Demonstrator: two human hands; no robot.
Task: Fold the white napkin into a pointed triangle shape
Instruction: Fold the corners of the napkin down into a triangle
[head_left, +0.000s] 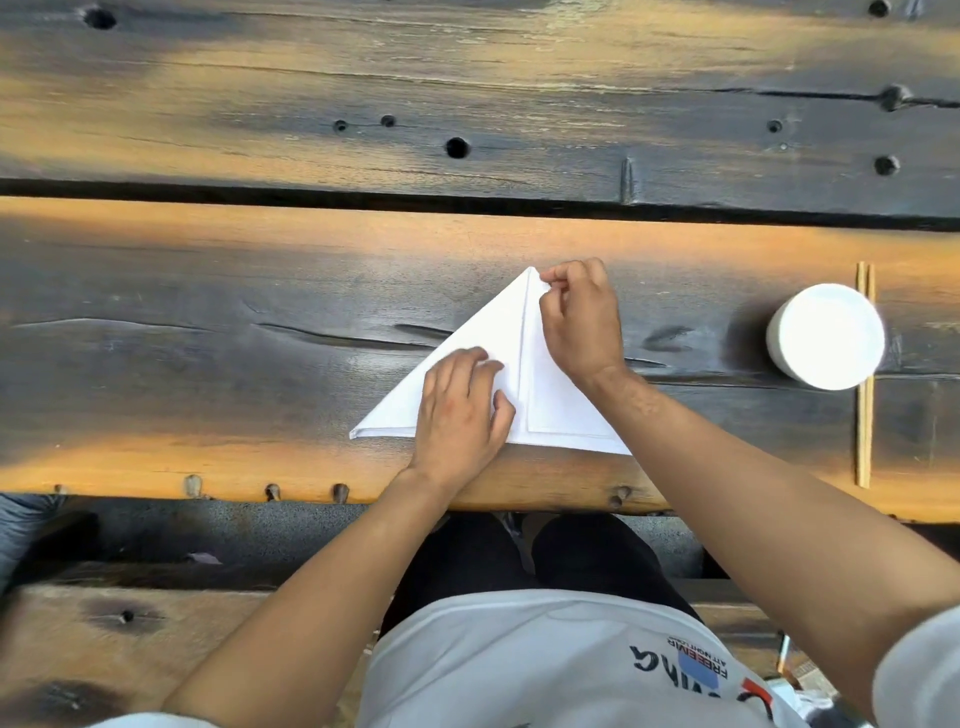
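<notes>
— What were the fingers doing?

— The right hand (579, 322) had its thumb and forefinger closed in a pinch on the cloth right at the top point of the white napkin (498, 332), with the other fingers curled loosely behind. The left hand (460, 405) lay palm down on the napkin's lower left part, fingers close together and bent a little at the knuckles, pressing the cloth flat, thumb out toward the centre seam.

— And the napkin itself?

— It was already a triangle, point away from the person, long base edge toward them. A straight fold line ran from the point down the middle, and a hemmed border showed along the right half. The left corner stuck out past the left hand; the right corner lay just under the right forearm.

— Where did it lie?

— On the near plank of the dark, scorched wooden table (208, 332), close to the front edge, roughly in front of the person's body.

— Anything else around?

— Well off to the right stood a white cup (826, 335), and a pair of wooden chopsticks (864, 431) lay lengthwise, partly under it. Below the table edge showed dark trousers and a white printed shirt.
</notes>
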